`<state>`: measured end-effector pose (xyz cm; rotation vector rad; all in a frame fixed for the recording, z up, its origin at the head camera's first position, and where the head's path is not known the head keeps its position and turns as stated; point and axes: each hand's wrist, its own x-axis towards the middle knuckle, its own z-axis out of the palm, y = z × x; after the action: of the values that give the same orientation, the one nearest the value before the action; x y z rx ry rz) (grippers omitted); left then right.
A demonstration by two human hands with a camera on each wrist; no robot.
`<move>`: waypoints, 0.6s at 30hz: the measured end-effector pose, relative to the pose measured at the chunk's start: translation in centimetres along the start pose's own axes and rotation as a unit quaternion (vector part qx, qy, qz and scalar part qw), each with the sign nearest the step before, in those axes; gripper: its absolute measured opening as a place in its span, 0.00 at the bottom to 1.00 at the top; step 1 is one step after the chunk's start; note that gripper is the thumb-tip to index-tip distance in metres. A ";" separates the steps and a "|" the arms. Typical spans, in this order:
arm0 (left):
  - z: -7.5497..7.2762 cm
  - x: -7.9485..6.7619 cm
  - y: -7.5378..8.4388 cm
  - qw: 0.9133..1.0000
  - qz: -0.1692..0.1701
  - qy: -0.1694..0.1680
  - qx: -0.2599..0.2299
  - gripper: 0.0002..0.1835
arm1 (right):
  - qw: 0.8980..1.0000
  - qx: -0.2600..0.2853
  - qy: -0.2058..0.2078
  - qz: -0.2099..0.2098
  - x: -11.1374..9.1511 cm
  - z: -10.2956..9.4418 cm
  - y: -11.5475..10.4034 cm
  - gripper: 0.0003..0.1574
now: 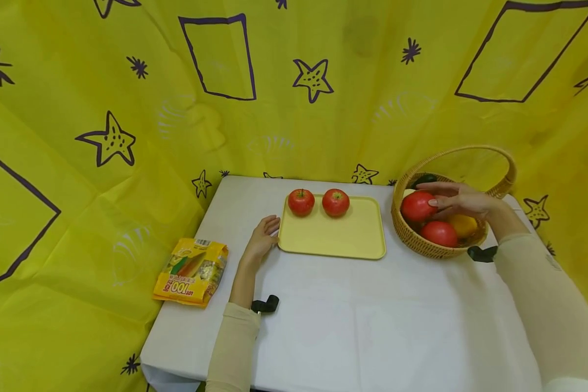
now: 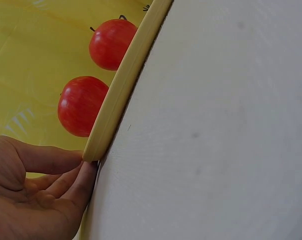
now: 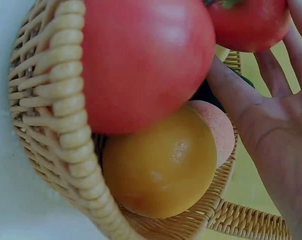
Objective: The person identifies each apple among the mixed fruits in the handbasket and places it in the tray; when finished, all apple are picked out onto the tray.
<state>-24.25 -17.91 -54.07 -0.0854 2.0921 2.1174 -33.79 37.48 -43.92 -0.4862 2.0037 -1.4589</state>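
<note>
At the front left of the pale yellow tray (image 1: 333, 234), my left hand (image 1: 263, 238) pinches the tray's edge; the left wrist view shows the thumb on the rim and fingers at its underside. Two red apples (image 1: 301, 202) (image 2: 84, 106) rest along the tray's far side. My right hand (image 1: 463, 200) reaches over the wicker basket (image 1: 421, 243), its thumb and fingers round a red tomato (image 1: 416, 207) with a green top (image 3: 251, 25). Below it in the basket lie a large smooth red fruit (image 1: 439, 234) and a yellow-orange fruit (image 1: 463, 224).
A speckled pink fruit (image 3: 218, 131) and something dark green (image 1: 423, 179) also sit in the basket, whose tall handle (image 1: 470, 148) arches over it. A yellow snack bag (image 1: 191, 272) lies at the table's left. Yellow patterned cloth (image 1: 274, 125) hangs behind the white table (image 1: 348, 316).
</note>
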 end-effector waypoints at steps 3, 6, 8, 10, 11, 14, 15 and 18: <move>0.1 0.0 0.1 1.000 0.002 -0.003 0.002 0.41 | 1.000 0.020 -0.002 -0.016 -0.5 0.1 -0.2 0.37; 0.1 0.1 0.1 1.000 0.003 -0.002 0.003 0.41 | 0.999 0.032 -0.004 -0.016 -0.8 0.3 -0.2 0.35; 0.2 0.2 0.1 1.000 0.002 -0.002 0.004 0.41 | 0.999 0.032 0.005 -0.005 -0.9 0.5 -0.3 0.33; 0.2 0.2 0.1 1.000 0.003 -0.002 0.003 0.41 | 1.000 0.018 0.017 0.009 -0.9 0.8 -0.4 0.33; 0.2 0.2 0.0 1.000 0.002 -0.002 0.004 0.41 | 1.000 0.008 0.023 0.015 -0.9 0.9 -0.4 0.33; 0.1 0.2 0.0 1.000 0.004 0.000 0.003 0.41 | 0.998 -0.020 0.045 0.032 -0.8 1.2 -0.6 0.34; 0.1 0.1 0.0 1.000 0.005 0.000 0.001 0.41 | 0.998 -0.026 0.050 0.039 -0.8 1.3 -0.6 0.35; 0.2 0.1 0.0 1.000 0.006 0.001 -0.003 0.41 | 0.996 -0.040 0.061 0.053 -0.8 1.4 -0.5 0.38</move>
<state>-24.33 -17.66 -54.03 -0.0769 2.0928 2.1312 -32.24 36.79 -43.52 -0.3257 2.1556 -1.3775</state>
